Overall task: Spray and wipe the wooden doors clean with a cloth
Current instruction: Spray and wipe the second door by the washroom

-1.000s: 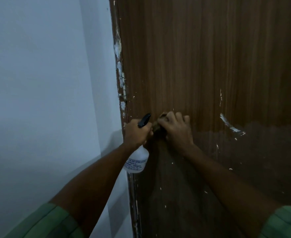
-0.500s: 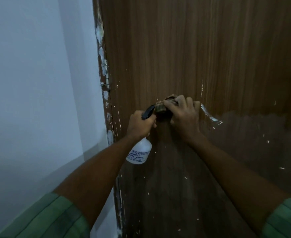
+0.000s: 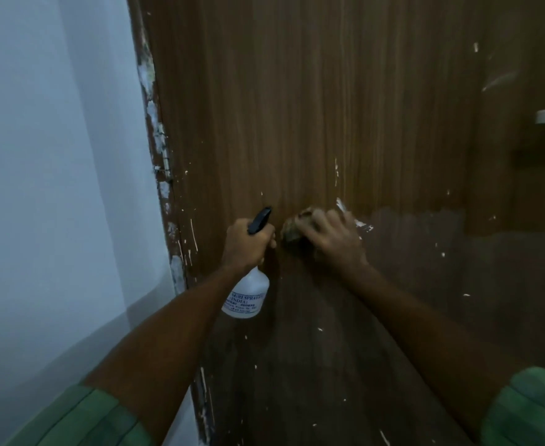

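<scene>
Wiping step: my right hand (image 3: pixel 330 239) presses cloth (image 3: pixel 292 230) on door (image 3: pixel 296 107); left hand (image 3: pixel 247 244) grips spray bottle (image 3: pixel 247 294). Next: paint streak (image 3: pixel 353 217), 2 o'clock.

Both arms raised, left hand (image 3: pixel 247 244) and right hand (image 3: pixel 332 241) gripping.

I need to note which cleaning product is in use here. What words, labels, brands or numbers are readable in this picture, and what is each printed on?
"AGRI SPRAY..." on the label of the white spray bottle that the left hand grips; the first letters are uncertain and the end is cut off.
"(INDIA)" on the line below, same label.
Two smaller lines under that: blurred, not readable.
The wooden door and the cloth carry no text.
</scene>
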A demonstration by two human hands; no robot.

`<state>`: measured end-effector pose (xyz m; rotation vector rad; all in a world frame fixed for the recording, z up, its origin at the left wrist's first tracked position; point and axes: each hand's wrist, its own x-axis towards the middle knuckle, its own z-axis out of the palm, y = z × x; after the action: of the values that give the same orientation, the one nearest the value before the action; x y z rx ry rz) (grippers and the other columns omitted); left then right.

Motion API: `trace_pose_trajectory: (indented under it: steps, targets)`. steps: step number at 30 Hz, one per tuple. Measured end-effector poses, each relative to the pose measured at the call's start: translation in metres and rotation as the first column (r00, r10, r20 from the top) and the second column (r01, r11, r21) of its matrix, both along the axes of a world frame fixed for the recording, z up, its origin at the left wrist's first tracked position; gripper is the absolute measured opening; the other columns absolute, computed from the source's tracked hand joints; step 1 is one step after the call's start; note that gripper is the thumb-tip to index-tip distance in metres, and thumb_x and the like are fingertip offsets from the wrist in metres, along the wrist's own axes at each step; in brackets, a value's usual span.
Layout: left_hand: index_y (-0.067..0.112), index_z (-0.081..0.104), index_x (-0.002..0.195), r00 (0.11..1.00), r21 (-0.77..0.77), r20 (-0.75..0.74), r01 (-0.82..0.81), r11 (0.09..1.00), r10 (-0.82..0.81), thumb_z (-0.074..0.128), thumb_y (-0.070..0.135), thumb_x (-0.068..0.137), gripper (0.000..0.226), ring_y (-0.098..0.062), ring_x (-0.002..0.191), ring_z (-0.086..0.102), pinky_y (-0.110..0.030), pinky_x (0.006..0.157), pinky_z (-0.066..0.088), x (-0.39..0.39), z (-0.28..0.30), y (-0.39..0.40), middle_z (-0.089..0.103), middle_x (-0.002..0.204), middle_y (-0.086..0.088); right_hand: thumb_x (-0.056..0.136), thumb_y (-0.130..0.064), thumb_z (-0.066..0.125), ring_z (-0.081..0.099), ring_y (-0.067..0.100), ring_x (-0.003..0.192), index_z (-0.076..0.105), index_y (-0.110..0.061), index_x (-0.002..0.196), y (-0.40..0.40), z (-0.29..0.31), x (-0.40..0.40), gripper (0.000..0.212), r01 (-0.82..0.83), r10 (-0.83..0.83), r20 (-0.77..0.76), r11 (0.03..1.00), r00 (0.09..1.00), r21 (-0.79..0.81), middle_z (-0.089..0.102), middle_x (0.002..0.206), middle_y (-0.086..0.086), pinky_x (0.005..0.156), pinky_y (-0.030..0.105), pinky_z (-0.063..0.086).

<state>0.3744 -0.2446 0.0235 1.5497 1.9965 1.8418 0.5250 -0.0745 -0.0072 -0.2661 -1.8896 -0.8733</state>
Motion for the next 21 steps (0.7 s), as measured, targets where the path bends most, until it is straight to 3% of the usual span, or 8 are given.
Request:
trace_pose_trajectory:
  steps: [2, 4, 8, 10, 12, 17, 19, 21]
  targets:
    - [0.001, 0.072, 0.084, 0.999, 0.01, 0.039, 0.019, 1.0, -0.019, 0.062, 0.015, 0.101, 0.024, -0.017, 0.045, 0.057, -0.029, 0.044, 0.046, 0.006, -0.001, -0.001, 0.075, 0.075, -0.015, 0.096, -0.02, 0.049, 0.06, 0.031, 0.105, 0.06, -0.018, 0.137, 0.006, -0.029, 0.025, 0.042, -0.017, -0.053, 0.321, 0.977, 0.945, 0.211, 0.059, 0.13, 0.015, 0.087, 0.046, 0.05]
    - [0.0, 0.071, 0.083, 0.999, 0.02, 0.036, 0.031, 0.999, -0.031, 0.063, 0.014, 0.101, 0.024, -0.018, 0.044, 0.055, -0.029, 0.042, 0.045, 0.013, -0.002, -0.002, 0.074, 0.075, -0.016, 0.095, -0.017, 0.041, 0.063, 0.03, 0.103, 0.063, -0.019, 0.133, 0.01, -0.023, 0.046, 0.044, -0.019, -0.105, 0.447, 0.965, 0.888, 0.263, 0.061, 0.129, 0.013, 0.085, 0.045, 0.052]
    - [0.002, 0.071, 0.082, 0.998, 0.002, -0.005, 0.07, 0.998, -0.07, 0.063, 0.015, 0.101, 0.024, -0.017, 0.043, 0.055, -0.027, 0.041, 0.044, 0.027, -0.002, -0.002, 0.074, 0.073, -0.015, 0.086, -0.025, 0.074, 0.062, 0.031, 0.097, 0.064, -0.018, 0.13, 0.008, 0.029, 0.054, 0.046, 0.09, -0.098, 0.14, 0.994, 0.985, 0.061, 0.059, 0.128, 0.016, 0.08, 0.044, 0.052]
    - [0.002, 0.07, 0.083, 0.995, -0.008, -0.013, 0.102, 0.995, -0.102, 0.063, 0.014, 0.101, 0.023, -0.016, 0.042, 0.054, -0.026, 0.04, 0.043, 0.033, -0.003, 0.002, 0.074, 0.074, -0.016, 0.087, -0.028, 0.078, 0.06, 0.031, 0.092, 0.062, -0.013, 0.129, 0.005, 0.037, 0.05, 0.048, 0.12, -0.12, 0.003, 0.992, 0.993, -0.032, 0.056, 0.127, 0.019, 0.077, 0.044, 0.051]
    - [0.004, 0.069, 0.084, 0.991, -0.015, -0.017, 0.131, 0.991, -0.131, 0.062, 0.012, 0.102, 0.021, -0.012, 0.041, 0.053, -0.023, 0.04, 0.042, 0.038, -0.005, 0.007, 0.073, 0.076, -0.017, 0.088, -0.029, 0.076, 0.061, 0.032, 0.094, 0.06, -0.012, 0.131, 0.004, 0.018, 0.043, 0.049, 0.133, -0.133, 0.022, 0.991, 0.991, 0.012, 0.055, 0.129, 0.02, 0.077, 0.044, 0.051]
    - [0.006, 0.068, 0.088, 0.977, -0.048, -0.038, 0.209, 0.977, -0.211, 0.06, 0.012, 0.103, 0.019, -0.009, 0.044, 0.055, -0.021, 0.042, 0.044, 0.048, -0.004, 0.016, 0.071, 0.078, -0.016, 0.084, -0.026, 0.076, 0.062, 0.031, 0.102, 0.052, -0.02, 0.139, 0.01, -0.023, 0.063, 0.06, 0.121, -0.187, 0.481, 0.979, 0.857, 0.165, 0.05, 0.138, 0.016, 0.085, 0.045, 0.055]
    - [0.007, 0.068, 0.092, 0.971, -0.044, -0.069, 0.228, 0.973, -0.23, 0.059, 0.014, 0.105, 0.017, -0.006, 0.045, 0.056, -0.018, 0.042, 0.044, 0.055, 0.002, 0.02, 0.071, 0.08, -0.014, 0.086, -0.029, 0.073, 0.06, 0.032, 0.103, 0.051, -0.02, 0.141, 0.015, 0.008, 0.068, 0.06, 0.157, -0.202, 0.364, 0.976, 0.909, 0.149, 0.048, 0.139, 0.016, 0.085, 0.046, 0.055]
    - [0.011, 0.067, 0.094, 0.962, -0.056, -0.092, 0.254, 0.966, -0.258, 0.059, 0.017, 0.105, 0.015, -0.006, 0.048, 0.057, -0.018, 0.043, 0.045, 0.06, 0.007, 0.026, 0.071, 0.08, -0.011, 0.09, -0.033, 0.068, 0.059, 0.031, 0.095, 0.054, -0.017, 0.137, 0.018, 0.042, 0.071, 0.051, 0.167, -0.168, 0.116, 0.986, 0.979, 0.02, 0.051, 0.133, 0.017, 0.078, 0.045, 0.054]
